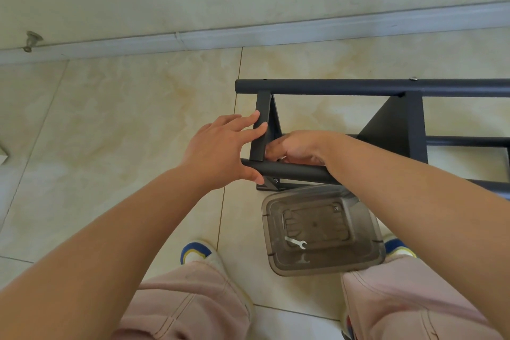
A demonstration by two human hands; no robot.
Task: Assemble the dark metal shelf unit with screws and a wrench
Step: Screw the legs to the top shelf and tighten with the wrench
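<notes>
The dark metal shelf unit (386, 119) lies on its side on the tiled floor (124, 119), its long tubes running left to right across the view and off the right edge. The end nearest the person is the left one, where a flat shelf panel (262, 130) stands on edge between the far tube (358, 87) and the near tube (292, 170).

Both hands meet at this corner. The left hand (220, 149) has its fingers spread fairly wide: fingertips rest against the panel's outer face and the thumb presses the end of the near tube, steadying the joint. The right hand (298, 148) reaches over the near tube from the right, fingers curled down behind the panel; it is probably seating or turning a screw there, but what it holds is hidden. A bolt head (275, 180) shows in the bracket just below the near tube.

The joint sits just ahead of both hands, so the next move likely turns on keeping the panel square to the tube while the fastener goes in.

Just below the tube, between the person's shoes, sits a clear plastic container (323, 232) with a small silver wrench (295, 243) lying in it, nearer the right hand, whose forearm crosses above the box. A door stop (32, 41) is fixed low on the wall at far left.
</notes>
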